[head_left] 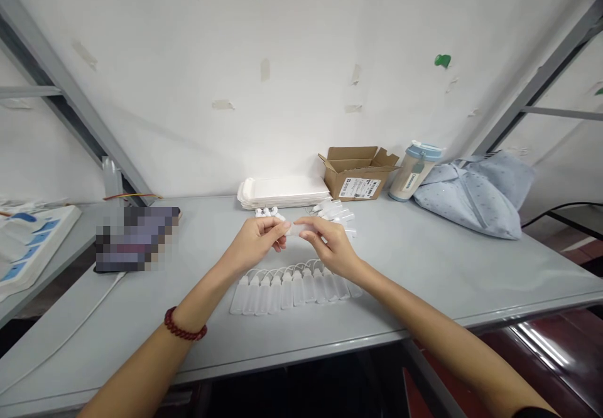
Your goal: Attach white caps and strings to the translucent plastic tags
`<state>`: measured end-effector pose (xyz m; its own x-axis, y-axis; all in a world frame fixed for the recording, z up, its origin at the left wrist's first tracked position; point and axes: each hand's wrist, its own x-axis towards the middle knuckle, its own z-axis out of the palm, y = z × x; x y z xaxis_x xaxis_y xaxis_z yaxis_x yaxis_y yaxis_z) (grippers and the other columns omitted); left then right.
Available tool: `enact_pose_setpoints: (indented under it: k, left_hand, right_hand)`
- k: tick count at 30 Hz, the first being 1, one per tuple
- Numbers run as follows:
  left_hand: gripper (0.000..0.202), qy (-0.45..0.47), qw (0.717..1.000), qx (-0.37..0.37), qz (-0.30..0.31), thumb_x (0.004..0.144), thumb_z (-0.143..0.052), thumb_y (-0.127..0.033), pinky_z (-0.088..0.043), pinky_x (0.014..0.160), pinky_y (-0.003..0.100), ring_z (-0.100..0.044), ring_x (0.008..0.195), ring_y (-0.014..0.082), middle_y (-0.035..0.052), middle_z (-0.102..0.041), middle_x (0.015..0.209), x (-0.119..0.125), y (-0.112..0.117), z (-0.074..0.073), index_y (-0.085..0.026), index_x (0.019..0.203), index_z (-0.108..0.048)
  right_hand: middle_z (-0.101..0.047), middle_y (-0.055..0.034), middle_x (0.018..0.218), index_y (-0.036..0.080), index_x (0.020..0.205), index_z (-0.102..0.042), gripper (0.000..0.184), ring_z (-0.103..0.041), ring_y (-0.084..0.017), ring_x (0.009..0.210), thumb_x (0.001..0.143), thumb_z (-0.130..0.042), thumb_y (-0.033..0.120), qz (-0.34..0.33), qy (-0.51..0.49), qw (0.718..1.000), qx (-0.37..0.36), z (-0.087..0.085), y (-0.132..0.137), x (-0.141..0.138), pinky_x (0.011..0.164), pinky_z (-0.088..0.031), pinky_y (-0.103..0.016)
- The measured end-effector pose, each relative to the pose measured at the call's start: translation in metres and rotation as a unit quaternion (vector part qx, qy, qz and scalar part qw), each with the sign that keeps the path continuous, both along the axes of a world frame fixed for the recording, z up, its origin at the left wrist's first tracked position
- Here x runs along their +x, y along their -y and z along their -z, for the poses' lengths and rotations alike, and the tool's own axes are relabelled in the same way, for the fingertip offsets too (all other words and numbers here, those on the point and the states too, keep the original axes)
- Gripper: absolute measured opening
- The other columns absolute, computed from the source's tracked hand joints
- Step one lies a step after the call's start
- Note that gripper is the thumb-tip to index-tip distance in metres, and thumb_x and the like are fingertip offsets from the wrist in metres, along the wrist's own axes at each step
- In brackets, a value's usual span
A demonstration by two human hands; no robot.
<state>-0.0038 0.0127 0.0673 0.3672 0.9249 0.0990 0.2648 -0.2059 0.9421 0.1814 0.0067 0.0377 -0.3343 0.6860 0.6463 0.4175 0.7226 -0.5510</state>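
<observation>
Above the table, a small translucent plastic bottle is held sideways between my two hands. My right hand pinches its body between thumb and fingers. At its other end, my left hand is closed, thumb against fingers; whether a cap sits in that pinch is hidden. Below my hands lies a row of similar translucent bottles, with thin white tubes looping from their tops. Several white caps are just behind my left hand. More loose clear bottles lie behind my right hand, which partly covers them.
A stack of white flat trays or boxes stands against the wall, beside an open cardboard box. To the right are a tumbler and a pale blue cloth bag. A blurred phone-like device with a white cable lies left.
</observation>
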Motion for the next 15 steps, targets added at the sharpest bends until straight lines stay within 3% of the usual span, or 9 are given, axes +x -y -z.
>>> enact_pose_setpoints:
  k: [3, 6, 9, 15]
  left_hand:
    - [0.047, 0.003, 0.999, -0.044, 0.021, 0.082, -0.051, -0.056, -0.048, 0.058, 0.028, -0.055, 0.054, 0.0141, 0.0026, -0.058, 0.057, 0.0011, 0.0006, 0.0011, -0.014, 0.062, -0.061]
    - [0.048, -0.001, 0.998, -0.053, 0.019, 0.081, -0.052, -0.057, -0.045, 0.053, 0.027, -0.052, 0.050, 0.0122, 0.0004, -0.054, 0.053, 0.0006, 0.0013, 0.0021, -0.014, 0.061, -0.060]
    - [0.048, -0.008, 0.999, -0.049, 0.020, 0.081, -0.053, -0.056, -0.044, 0.052, 0.025, -0.051, 0.049, 0.0114, -0.0002, -0.054, 0.053, 0.0002, 0.0017, 0.0038, -0.014, 0.060, -0.060]
    - [0.045, -0.013, 1.000, 0.005, 0.004, 0.083, -0.052, -0.053, -0.045, 0.057, 0.025, -0.052, 0.055, 0.0118, 0.0006, -0.057, 0.058, 0.0039, 0.0037, 0.0072, -0.015, 0.060, -0.059]
  right_hand:
    - [-0.068, -0.0076, 0.092, 0.019, 0.107, -0.060, 0.026, -0.060, -0.017, 0.078, 0.095, -0.042, 0.033, -0.005, 0.000, 1.000, 0.023, 0.0011, -0.0018, 0.0005, 0.069, -0.045, -0.029]
    - [-0.066, -0.0059, 0.084, 0.018, 0.106, -0.060, 0.028, -0.057, -0.015, 0.069, 0.095, -0.039, 0.036, -0.011, 0.003, 1.000, -0.007, 0.0020, -0.0030, 0.0009, 0.065, -0.044, -0.028]
    - [-0.059, -0.0016, 0.070, 0.017, 0.103, -0.060, 0.032, -0.048, -0.012, 0.056, 0.096, -0.037, 0.039, -0.017, 0.004, 0.999, -0.044, 0.0024, -0.0036, 0.0015, 0.058, -0.041, -0.026]
    - [-0.046, 0.0029, 0.060, 0.017, 0.091, -0.060, 0.035, -0.040, -0.010, 0.051, 0.093, -0.040, 0.045, -0.030, -0.035, 0.991, -0.127, -0.0017, -0.0035, 0.0030, 0.052, -0.034, -0.024]
